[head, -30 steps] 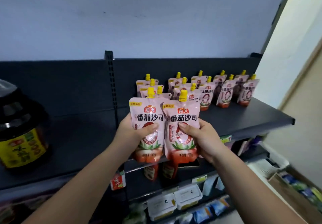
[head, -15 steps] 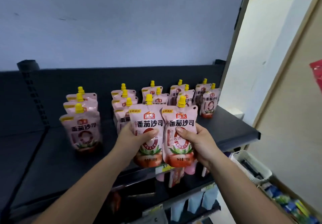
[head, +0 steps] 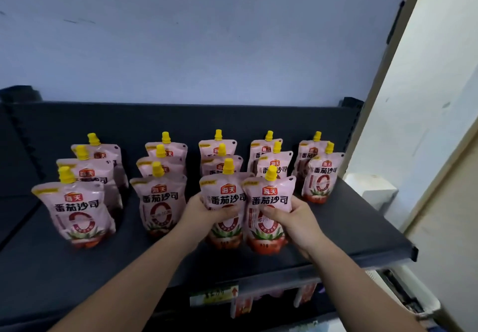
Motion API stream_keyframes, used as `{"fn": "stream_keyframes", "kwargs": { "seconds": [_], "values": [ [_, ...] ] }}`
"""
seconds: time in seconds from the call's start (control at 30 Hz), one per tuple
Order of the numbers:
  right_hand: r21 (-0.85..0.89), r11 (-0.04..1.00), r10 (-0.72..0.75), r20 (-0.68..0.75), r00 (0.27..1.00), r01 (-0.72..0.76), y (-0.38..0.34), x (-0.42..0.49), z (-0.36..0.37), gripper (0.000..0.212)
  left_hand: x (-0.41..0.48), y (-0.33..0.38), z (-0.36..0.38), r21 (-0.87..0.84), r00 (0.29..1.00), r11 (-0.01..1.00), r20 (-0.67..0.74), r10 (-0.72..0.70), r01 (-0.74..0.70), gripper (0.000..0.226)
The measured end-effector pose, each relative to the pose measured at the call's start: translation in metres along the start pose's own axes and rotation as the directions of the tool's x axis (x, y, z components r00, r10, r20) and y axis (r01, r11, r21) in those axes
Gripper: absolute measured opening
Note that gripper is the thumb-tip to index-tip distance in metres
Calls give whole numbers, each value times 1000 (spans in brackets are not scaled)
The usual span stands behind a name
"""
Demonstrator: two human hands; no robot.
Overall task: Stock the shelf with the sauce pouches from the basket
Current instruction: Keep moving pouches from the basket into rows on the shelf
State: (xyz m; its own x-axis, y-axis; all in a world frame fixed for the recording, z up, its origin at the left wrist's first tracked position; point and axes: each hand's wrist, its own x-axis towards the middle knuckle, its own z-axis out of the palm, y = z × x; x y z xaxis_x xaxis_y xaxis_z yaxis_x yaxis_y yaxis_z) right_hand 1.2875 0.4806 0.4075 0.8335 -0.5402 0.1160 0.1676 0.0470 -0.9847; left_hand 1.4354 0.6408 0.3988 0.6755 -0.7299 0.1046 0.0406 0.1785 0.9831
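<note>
- Nearest, at 6 o'clock, the shelf [head: 362,230] shows its front lip with a price tag [head: 214,296] on it; the basket is not plainly in view.
- The left hand [head: 204,210] curls its fingers round the waist of the left pouch [head: 227,192], and the right hand [head: 292,221] wraps the right pouch [head: 270,196] the same way. The mid-body grip likely lets the bases land flat.
- Both pouches are upright with labels facing out, bases at or just above the shelf, fronting the third and fourth columns.
- At 9 o'clock the left columns [head: 77,210] stand three deep. At 1 o'clock the end column [head: 323,176] holds only two — probably the next gap.
</note>
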Motion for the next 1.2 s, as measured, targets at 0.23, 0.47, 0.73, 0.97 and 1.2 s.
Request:
{"fn": "stream_keyframes", "kwargs": {
  "seconds": [0.23, 0.47, 0.73, 0.97, 1.2],
  "values": [
    [-41, 999, 0, -37, 999, -2, 32, 45, -14, 40, 40, -32, -8, 13, 999, 1000, -33, 6, -5, 39],
    [-123, 992, 34, 118, 992, -19, 55, 55, -34, 41, 44, -46, -15, 152, 999, 988, 28, 19, -23, 42],
    [-313, 949, 39, 261, 965, 46, 51, 60, -45, 46, 28, -52, -15, 251, 999, 968, -41, 11, 0, 67],
    [-313, 948, -5, 141, 990, 49, 47, 72, -79, 47, 25, -53, -10, 321, 971, 947, -232, 60, 18, 46],
    [-283, 959, 73, 158, 985, -25, 52, 86, -98, 53, 27, -53, -3, 231, 958, 971, -287, 13, 56, 47]
  ]
}}
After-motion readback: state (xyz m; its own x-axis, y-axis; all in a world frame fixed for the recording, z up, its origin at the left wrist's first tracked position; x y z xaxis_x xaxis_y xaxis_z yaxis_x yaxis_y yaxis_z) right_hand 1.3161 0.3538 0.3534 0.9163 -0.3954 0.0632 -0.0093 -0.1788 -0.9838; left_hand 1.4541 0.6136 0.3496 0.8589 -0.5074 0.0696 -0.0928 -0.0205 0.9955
